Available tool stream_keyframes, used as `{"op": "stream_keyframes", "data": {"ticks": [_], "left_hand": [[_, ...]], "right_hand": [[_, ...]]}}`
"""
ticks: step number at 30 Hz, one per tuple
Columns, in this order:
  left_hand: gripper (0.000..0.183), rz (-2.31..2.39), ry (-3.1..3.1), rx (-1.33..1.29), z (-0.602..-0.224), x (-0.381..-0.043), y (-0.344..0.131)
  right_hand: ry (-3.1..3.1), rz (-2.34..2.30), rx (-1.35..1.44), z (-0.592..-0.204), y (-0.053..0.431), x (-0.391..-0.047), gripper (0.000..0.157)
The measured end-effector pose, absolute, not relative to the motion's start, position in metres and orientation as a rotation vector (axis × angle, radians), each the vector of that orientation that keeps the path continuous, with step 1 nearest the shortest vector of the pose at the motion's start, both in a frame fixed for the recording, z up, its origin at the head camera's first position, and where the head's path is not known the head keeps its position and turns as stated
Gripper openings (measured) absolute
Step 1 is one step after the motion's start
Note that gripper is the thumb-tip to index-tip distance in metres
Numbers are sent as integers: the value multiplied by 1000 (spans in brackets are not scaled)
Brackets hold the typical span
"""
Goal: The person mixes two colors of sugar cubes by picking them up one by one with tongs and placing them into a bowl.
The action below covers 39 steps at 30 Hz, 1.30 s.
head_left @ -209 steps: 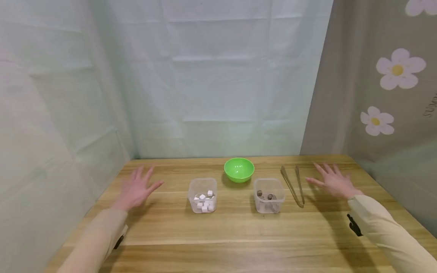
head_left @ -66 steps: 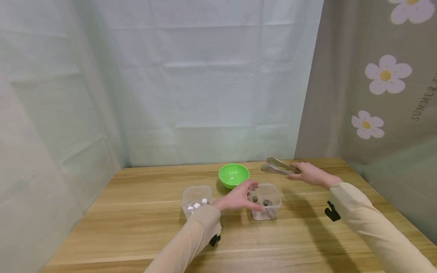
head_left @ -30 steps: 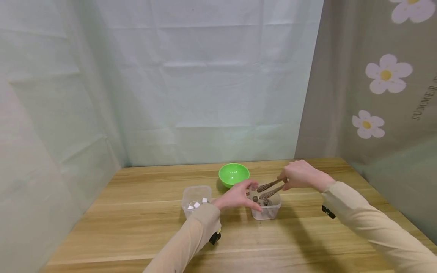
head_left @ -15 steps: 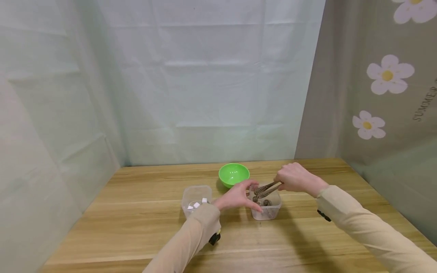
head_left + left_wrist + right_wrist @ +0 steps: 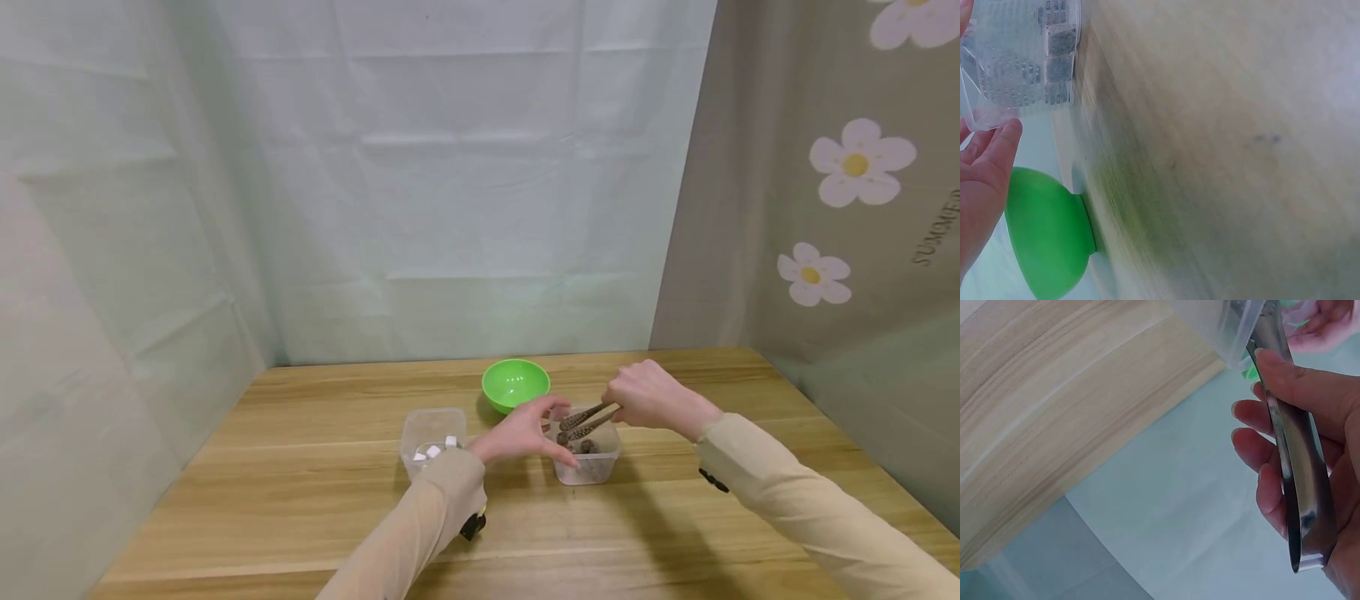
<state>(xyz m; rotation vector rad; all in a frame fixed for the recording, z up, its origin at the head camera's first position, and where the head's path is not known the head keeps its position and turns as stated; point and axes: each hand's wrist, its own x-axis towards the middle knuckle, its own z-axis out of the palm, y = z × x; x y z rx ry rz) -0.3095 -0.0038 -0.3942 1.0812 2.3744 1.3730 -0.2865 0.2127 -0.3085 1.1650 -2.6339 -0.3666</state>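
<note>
Tongs reach down into a tub at the lower centre-right of the head view. The right hand, back upward, clamps them between thumb and fingers. The left hand, angled up from the lower left, grips the tub's side, thumb and fingers apart. Smooth shiny metal, dotted tips; translucent boxy plastic; rough, dark cubes inside.

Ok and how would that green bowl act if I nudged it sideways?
The green bowl looks glossy, so it may feel slippery. Its sides flare out above a narrower foot, so a push high up could tip it. Nothing shows inside it, so it would probably shift easily.
</note>
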Motion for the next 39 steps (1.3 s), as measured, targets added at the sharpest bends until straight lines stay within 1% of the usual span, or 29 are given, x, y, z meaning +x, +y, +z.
{"op": "stream_keyframes", "data": {"ticks": [6, 10, 21, 29, 34, 39], "left_hand": [[86, 1364, 2390, 1073, -395, -310, -5], [87, 1348, 2404, 1058, -396, -310, -5], [87, 1321, 2443, 1055, -395, -309, -7], [87, 1323, 2440, 1049, -394, -308, -7], [87, 1316, 2448, 1047, -394, -308, -6], [86, 1317, 2463, 1061, -394, -309, -5]], "right_hand": [[-2631, -385, 1174, -304, 213, -285, 15], [-2640, -375, 1151, -302, 215, -285, 18], [-2659, -343, 1146, -312, 212, -285, 17], [-2643, -317, 1150, -311, 217, -284, 16], [-2662, -255, 1126, -309, 225, -282, 18], [-2697, -145, 1119, -306, 235, -281, 24]]}}
